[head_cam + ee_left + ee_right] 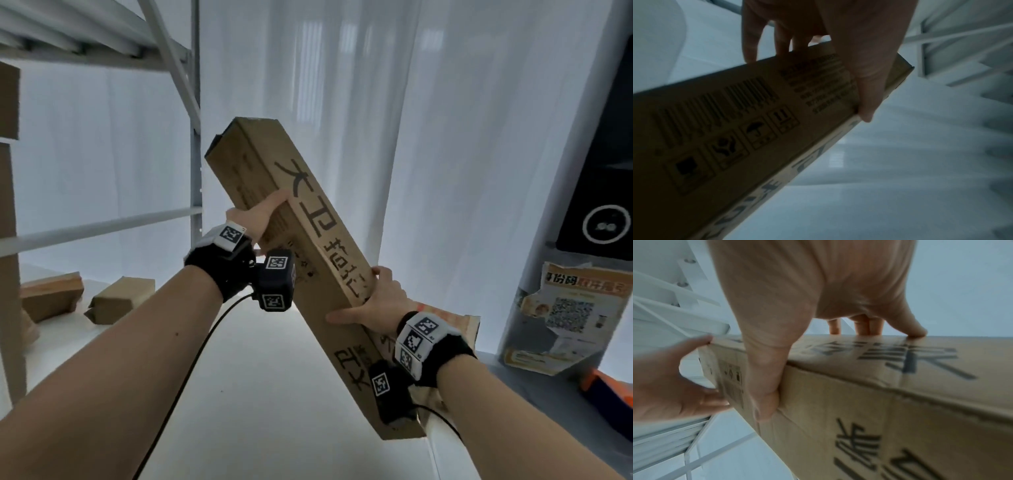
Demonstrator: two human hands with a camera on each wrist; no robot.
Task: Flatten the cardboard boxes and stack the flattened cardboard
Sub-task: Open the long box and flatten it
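A long brown cardboard box [301, 246] with large black characters is held tilted in the air above the white table [274, 394], its far end raised. My left hand [263, 222] grips its upper left side, thumb on the printed face and fingers round the back [869, 91]. My right hand [376, 308] grips it lower down, thumb along the side face [766, 386] and fingers over the top edge. The barcode side of the box [731, 123] faces the left wrist view. The box [890, 386] still has its full box shape.
Two small cardboard boxes [120, 299] [51, 296] lie on the table at the left. A grey metal shelf frame [195, 137] stands at the back left, white curtains behind. More cardboard [455, 329] lies behind my right wrist. A dark appliance [603, 192] is at the right.
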